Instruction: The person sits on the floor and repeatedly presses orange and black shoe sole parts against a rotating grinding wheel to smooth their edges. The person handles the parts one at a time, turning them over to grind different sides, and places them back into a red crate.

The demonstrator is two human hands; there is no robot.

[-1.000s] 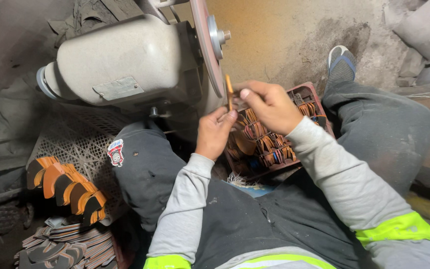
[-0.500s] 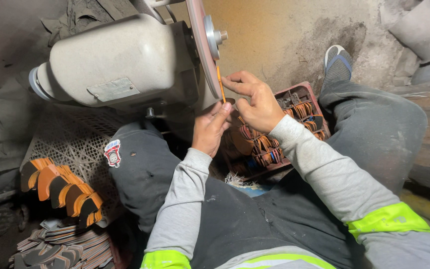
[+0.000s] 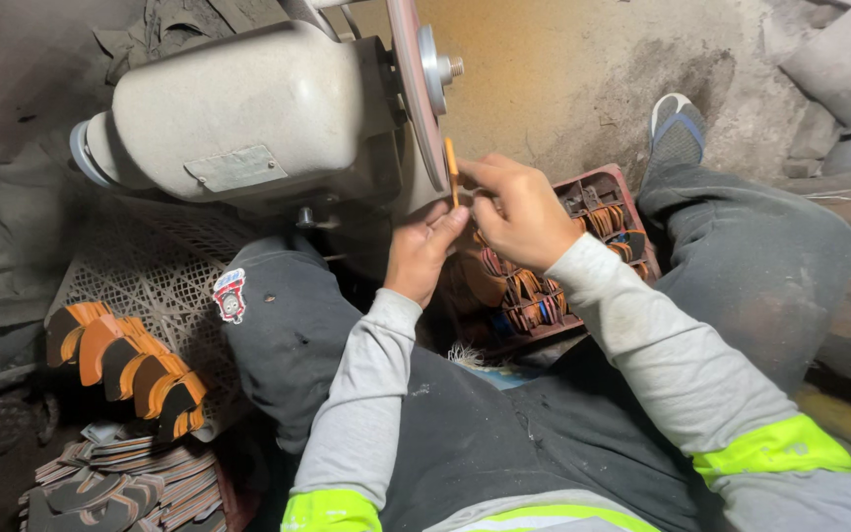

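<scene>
At the lower left of the frame we see a row of orange and black pieces (image 3: 125, 369) on a plastic crate (image 3: 150, 276). Above it, in the upper left, sits a big grey motor (image 3: 248, 118) with a thin spinning wheel (image 3: 416, 99). In the middle, our left hand (image 3: 424, 251) and right hand (image 3: 516, 212) pinch a thin orange piece (image 3: 451, 169) tight, with its edge just beside the wheel. To the right, a red tray (image 3: 603, 192) full of pieces lies between our legs.

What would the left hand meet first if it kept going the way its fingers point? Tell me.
Likely the thin orange piece that both hands pinch; the left hand points up at it, with the grinding wheel just beyond. Depth is unclear.
</scene>
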